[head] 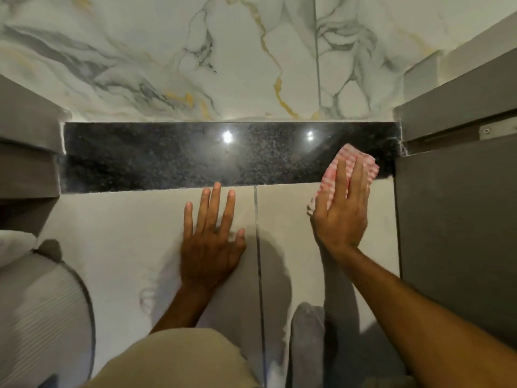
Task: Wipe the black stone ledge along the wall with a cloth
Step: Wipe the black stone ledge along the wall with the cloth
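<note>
Head view — right hand [340, 217] flat on cloth [349, 169] at ledge [167, 155] right end, left hand [211, 233] spread.

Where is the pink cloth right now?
The pink checked cloth lies under the right hand, at the right end of the black stone ledge.
</note>
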Available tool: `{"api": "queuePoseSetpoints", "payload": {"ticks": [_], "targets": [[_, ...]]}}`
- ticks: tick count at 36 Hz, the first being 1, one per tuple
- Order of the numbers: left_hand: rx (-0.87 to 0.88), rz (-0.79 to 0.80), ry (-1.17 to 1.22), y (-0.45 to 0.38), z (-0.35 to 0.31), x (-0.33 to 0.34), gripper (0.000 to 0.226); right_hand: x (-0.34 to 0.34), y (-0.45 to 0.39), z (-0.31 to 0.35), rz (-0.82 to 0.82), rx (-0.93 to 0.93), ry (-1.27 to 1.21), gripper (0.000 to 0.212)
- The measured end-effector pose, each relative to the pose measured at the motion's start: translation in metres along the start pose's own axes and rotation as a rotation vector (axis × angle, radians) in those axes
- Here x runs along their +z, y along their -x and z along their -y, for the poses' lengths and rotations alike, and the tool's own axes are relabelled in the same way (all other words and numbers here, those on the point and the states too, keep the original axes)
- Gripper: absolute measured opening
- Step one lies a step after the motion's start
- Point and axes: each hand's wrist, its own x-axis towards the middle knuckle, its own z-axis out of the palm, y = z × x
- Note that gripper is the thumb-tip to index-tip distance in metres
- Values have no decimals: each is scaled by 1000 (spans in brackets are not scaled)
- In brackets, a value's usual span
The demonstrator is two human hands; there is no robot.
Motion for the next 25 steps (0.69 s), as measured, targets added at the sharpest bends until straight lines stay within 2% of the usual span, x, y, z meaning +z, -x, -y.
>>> {"api": "queuePoseSetpoints", "payload": {"ticks": [4,6,8,12,15,18,20,25], "targets": [[15,-18,2,1,2,5,68,14,-41,58,-93,290,-2,68],[-1,-25,8,2,3,9,68,24,-60,93,-103,354,20,72],[-41,-39,-1,2,4,12,68,31,-64,122,-84,172,6,74],[-129,-80,-33,5,4,12,64,32,-25,127,32,-472,-52,71],[-164,-117,-43,7,6,10,62,23,14,84,158,-590,-23,73],[-195,-142,-91,14,13,7,61,10,37,44,185,-497,-5,74],[-217,-140,-117,20,24,7,63,4,31,44,172,-367,-31,73],[-291,-155,-110,26,41,9,64,14,-12,130,53,-105,14,73]]}}
